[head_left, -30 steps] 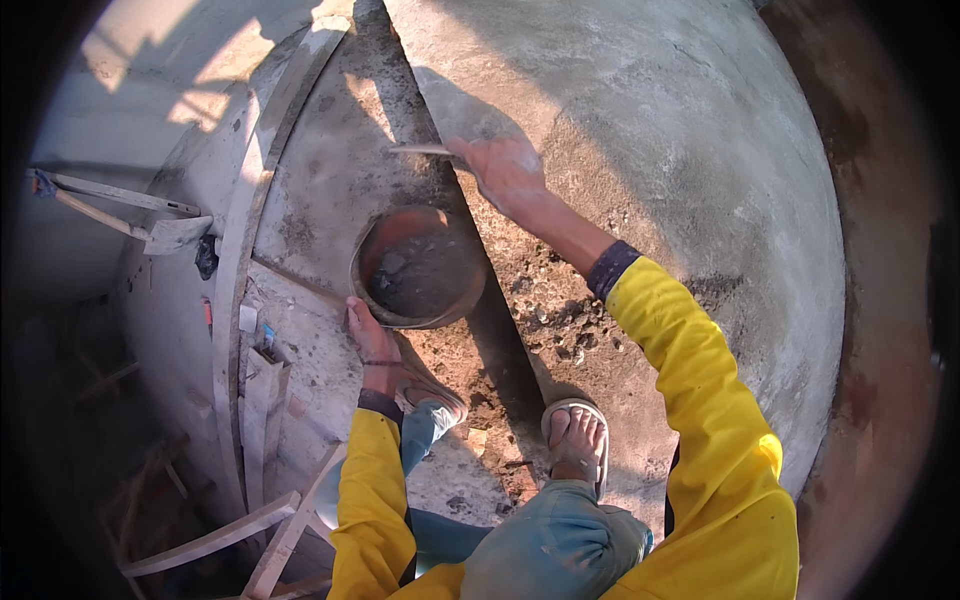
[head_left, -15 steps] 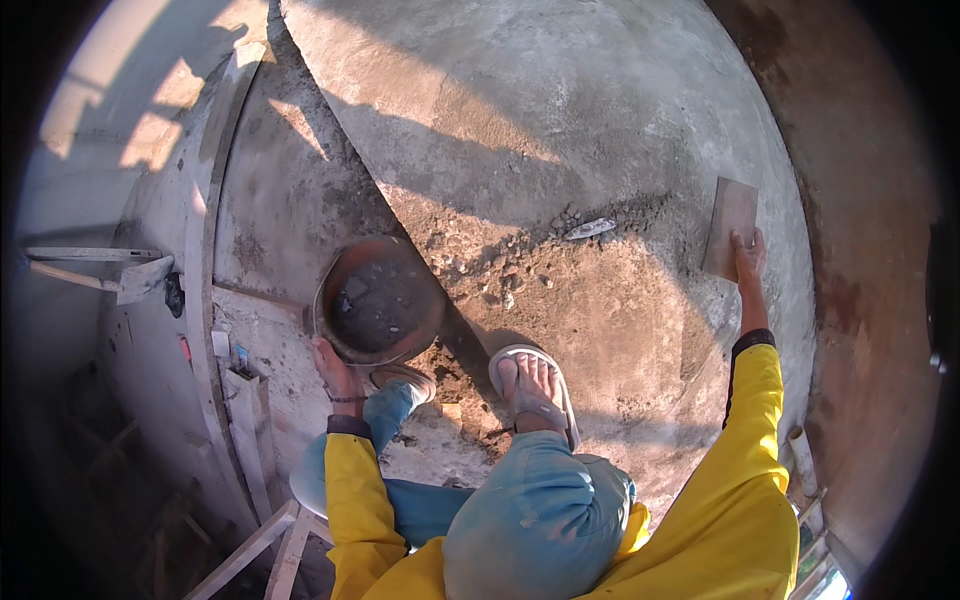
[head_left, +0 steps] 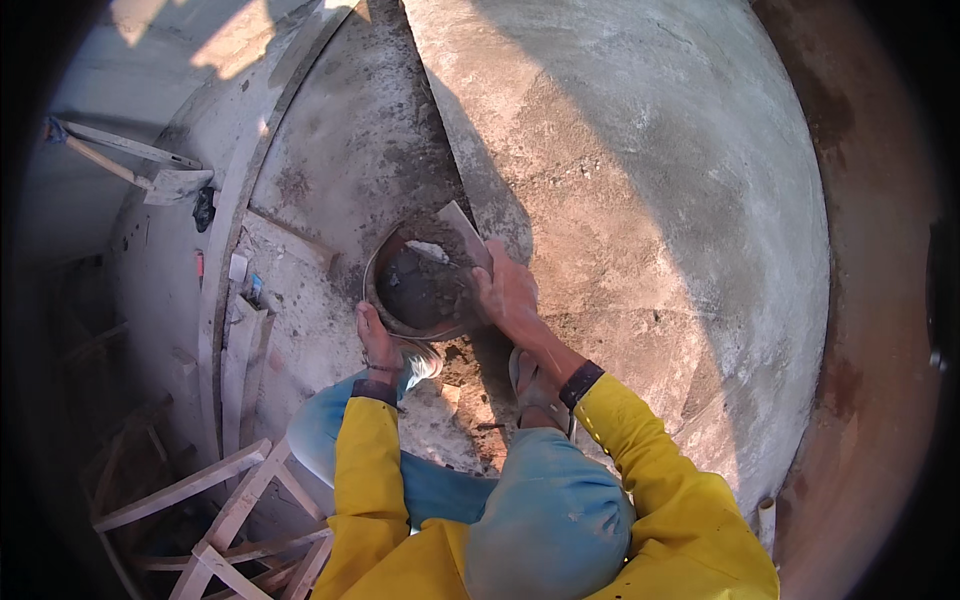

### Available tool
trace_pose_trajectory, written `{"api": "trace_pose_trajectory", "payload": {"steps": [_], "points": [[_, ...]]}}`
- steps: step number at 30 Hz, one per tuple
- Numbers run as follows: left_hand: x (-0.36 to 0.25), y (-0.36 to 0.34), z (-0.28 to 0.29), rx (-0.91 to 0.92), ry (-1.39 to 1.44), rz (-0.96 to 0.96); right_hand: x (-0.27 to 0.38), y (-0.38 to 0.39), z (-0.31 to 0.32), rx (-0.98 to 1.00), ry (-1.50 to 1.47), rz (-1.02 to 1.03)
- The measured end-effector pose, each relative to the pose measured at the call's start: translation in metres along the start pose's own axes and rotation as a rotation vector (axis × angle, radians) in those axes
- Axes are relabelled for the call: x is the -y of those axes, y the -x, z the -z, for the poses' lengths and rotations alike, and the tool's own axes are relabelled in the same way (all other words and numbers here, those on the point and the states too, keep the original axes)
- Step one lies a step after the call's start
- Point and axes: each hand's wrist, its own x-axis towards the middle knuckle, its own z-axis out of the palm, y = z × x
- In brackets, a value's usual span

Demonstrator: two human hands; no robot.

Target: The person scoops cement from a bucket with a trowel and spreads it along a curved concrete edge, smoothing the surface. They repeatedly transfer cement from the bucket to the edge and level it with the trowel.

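A round, dark bucket [head_left: 372, 277] stands between my feet and the floor's raised edge, holding grey rubble and a whitish chunk [head_left: 430, 250]. Closed on its near left rim is my left hand [head_left: 376, 338], thumb upward. My right hand [head_left: 508, 292] grips a flat rectangular board [head_left: 468, 238], which is tilted over the bucket's right rim with loose debris against it. The fingers under the board are partly hidden. My sandalled right foot [head_left: 540, 390] is just below the right hand.
A long timber plank [head_left: 222, 260] runs along the left, with a shovel [head_left: 178, 186] beyond it. Crossed wooden pieces [head_left: 235, 500] lie at lower left. The rough concrete slab [head_left: 620, 240] spreads rightward to a brown wall [head_left: 870, 300]. A pipe end [head_left: 766, 515] shows at lower right.
My right hand has swung left with the board, from the far right slab to the bucket. The rubble and whitish chunk have left the slab; the chunk is now in the bucket. Left hand stays.
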Motion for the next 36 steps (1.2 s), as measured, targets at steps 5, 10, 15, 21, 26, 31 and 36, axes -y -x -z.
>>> {"api": "trace_pose_trajectory", "payload": {"steps": [5, 10, 15, 21, 26, 31, 36], "points": [[0.017, -0.008, 0.016, -0.029, 0.146, -0.038, -0.004, -0.074, 0.126, -0.404, 0.218, -0.058], [0.038, -0.026, 0.022, -0.169, -0.303, -0.219, -0.052, -0.146, 0.156, -0.421, 0.159, -0.008], [0.025, -0.01, 0.005, -0.211, -0.208, -0.207, 0.013, -0.098, 0.026, -0.138, 0.326, 0.287], [-0.003, -0.007, 0.023, -0.224, -0.179, -0.086, 0.116, -0.066, 0.021, -0.143, 0.295, 0.343], [-0.055, -0.012, 0.106, -0.077, 0.214, -0.103, 0.073, -0.101, 0.081, -0.385, 0.476, 0.333], [-0.084, -0.028, 0.197, -0.266, 0.327, -0.118, 0.016, -0.117, 0.089, -0.343, 0.637, 0.214], [-0.024, -0.073, 0.295, -0.524, 0.329, 0.031, 0.007, -0.118, 0.075, -0.413, 0.748, 0.268]]}}
